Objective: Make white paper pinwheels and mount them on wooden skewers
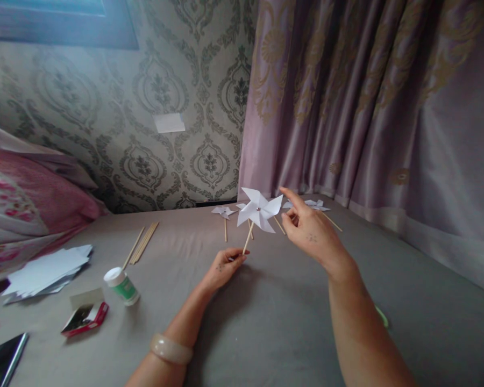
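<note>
A white paper pinwheel (pixel 260 210) with a small pin at its centre stands up on a thin wooden stick (pixel 248 238). My left hand (pixel 225 267) pinches the lower part of that stick between thumb and fingers. Just right of the blades is my right hand (pixel 306 223), its index finger stretched out near a blade tip and the other fingers curled, holding nothing. Whether the fingertip touches the paper I cannot tell. Behind them lie more pinwheels, one on the left (pixel 223 212) and one on the right (pixel 317 205), partly hidden by the right hand.
Left on the grey cloth are wooden sticks (pixel 145 243), a stack of white paper (pixel 50 271), a white-and-green bottle (pixel 122 286), an open red box (pixel 85 318) of small dark items and a phone (pixel 2 361). A green object (pixel 382 316) shows beside my right forearm. Curtains (pixel 347 107) hang behind.
</note>
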Demonstrator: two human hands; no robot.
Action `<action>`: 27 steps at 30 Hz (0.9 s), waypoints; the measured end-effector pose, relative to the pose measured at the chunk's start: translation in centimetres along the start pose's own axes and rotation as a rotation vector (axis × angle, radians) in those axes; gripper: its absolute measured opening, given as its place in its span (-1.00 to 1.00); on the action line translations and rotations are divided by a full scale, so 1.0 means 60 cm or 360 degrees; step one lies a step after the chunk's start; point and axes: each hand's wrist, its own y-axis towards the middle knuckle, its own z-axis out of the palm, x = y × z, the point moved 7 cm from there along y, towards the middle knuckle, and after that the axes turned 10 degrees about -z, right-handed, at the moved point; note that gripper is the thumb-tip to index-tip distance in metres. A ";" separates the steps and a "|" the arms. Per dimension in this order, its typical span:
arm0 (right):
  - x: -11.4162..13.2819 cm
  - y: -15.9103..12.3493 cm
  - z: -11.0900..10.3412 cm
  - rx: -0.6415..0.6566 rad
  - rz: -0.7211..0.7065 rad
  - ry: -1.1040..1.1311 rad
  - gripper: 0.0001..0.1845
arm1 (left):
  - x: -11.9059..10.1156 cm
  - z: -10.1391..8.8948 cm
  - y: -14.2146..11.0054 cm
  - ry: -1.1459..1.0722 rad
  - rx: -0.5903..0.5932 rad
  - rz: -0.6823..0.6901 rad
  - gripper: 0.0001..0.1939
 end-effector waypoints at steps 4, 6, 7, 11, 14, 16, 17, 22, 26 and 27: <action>-0.013 -0.018 0.036 0.0556 0.0052 -0.0107 -0.42 | 0.002 -0.002 0.001 0.0000 -0.0022 0.0020 -0.51; -0.014 -0.042 0.070 0.1076 0.0056 0.0083 -0.53 | 0.003 -0.004 0.002 -0.0004 -0.0040 0.0022 -0.51; -0.009 -0.053 0.079 0.1246 0.0035 0.0215 -0.57 | 0.002 -0.005 0.002 -0.0005 -0.0047 0.0023 -0.51; 0.011 -0.032 0.061 0.0911 -0.0099 0.0502 -0.71 | 0.000 -0.003 0.000 -0.0017 -0.0037 0.0018 -0.53; 0.009 -0.006 0.022 0.0340 -0.0033 0.0416 -0.66 | 0.000 -0.001 0.000 -0.0034 -0.0016 0.0005 -0.53; 0.005 0.001 -0.001 0.0039 0.0026 0.0266 -0.54 | 0.001 -0.001 0.001 -0.0038 -0.0016 0.0008 -0.52; 0.004 0.003 -0.008 -0.0054 0.0040 0.0197 -0.48 | 0.002 -0.001 0.002 -0.0034 -0.0015 0.0010 -0.51; -0.006 -0.016 0.034 0.0569 0.0184 0.0308 -0.34 | 0.005 -0.002 0.003 -0.0012 -0.0032 0.0003 -0.50; 0.040 -0.069 0.076 0.1502 0.0075 0.0858 -0.58 | -0.001 -0.001 -0.001 -0.0023 -0.0025 0.0007 -0.51; 0.047 -0.064 0.070 0.1416 0.0033 0.0925 -0.63 | -0.003 -0.001 -0.002 -0.0023 -0.0021 0.0009 -0.51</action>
